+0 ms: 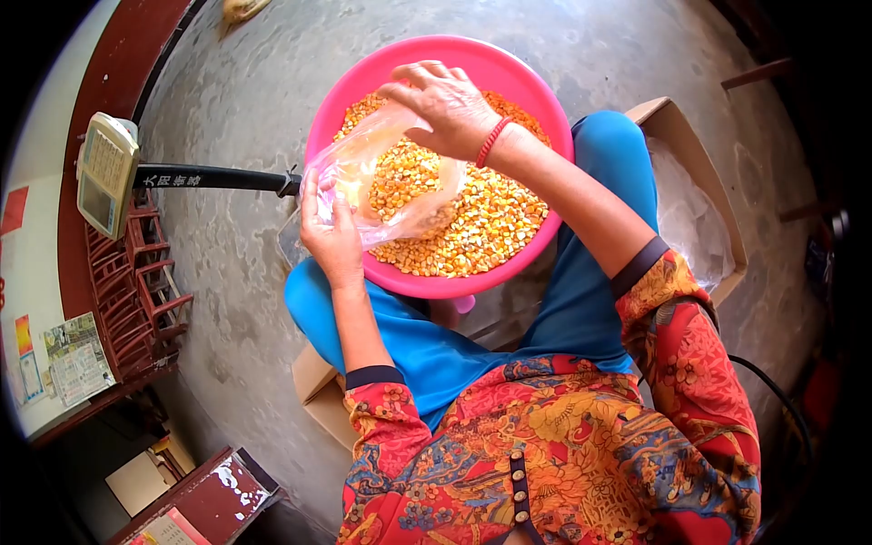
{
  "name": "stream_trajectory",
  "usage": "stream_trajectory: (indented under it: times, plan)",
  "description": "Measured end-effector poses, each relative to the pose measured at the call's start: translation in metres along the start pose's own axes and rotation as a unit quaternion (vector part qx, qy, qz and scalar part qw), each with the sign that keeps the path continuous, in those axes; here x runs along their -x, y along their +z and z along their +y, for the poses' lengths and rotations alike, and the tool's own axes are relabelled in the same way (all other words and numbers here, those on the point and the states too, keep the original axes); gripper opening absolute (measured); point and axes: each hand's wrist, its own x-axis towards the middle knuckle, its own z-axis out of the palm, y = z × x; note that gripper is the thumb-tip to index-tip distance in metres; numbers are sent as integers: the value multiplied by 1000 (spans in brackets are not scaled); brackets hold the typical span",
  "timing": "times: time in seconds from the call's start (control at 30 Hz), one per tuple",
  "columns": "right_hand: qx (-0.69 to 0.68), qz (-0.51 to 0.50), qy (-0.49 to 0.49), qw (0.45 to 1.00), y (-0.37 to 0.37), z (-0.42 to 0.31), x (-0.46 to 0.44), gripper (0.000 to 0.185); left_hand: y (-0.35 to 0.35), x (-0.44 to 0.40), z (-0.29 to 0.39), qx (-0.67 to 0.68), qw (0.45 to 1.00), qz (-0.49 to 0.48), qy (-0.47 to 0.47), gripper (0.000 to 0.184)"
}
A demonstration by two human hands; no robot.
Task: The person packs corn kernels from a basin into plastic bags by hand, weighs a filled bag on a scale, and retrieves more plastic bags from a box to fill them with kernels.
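Observation:
A pink basin (554,118) full of loose yellow corn kernels (495,222) stands in front of me between my knees. My left hand (331,232) is at the basin's left rim, its fingers and thumb closed on the edge of a clear plastic bag (350,173). The bag lies spread over the corn; kernels show through it, and I cannot tell which are inside. Above the bag's far side is my right hand (445,109), with a red band at the wrist. Its fingers are stretched out and apart, with the thumb close to the bag's edge.
A scale display (109,173) on a black pole (213,177) stands left of the basin. Cardboard boxes are at my right (695,145) and by my left knee (318,391); the right one holds clear plastic. Red-brown stools (141,272) line the left wall.

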Motion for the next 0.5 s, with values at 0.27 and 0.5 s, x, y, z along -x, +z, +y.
stream_trajectory:
  times: [0.27,0.5]
  plan:
    - [-505,-299,146,796,-9,21,-4,35,-12,-6,6,56,996,65,3,42]
    - [-668,-324,74,666,-17,-7,2,35,-29,-10,17,158,977,144,-7,39]
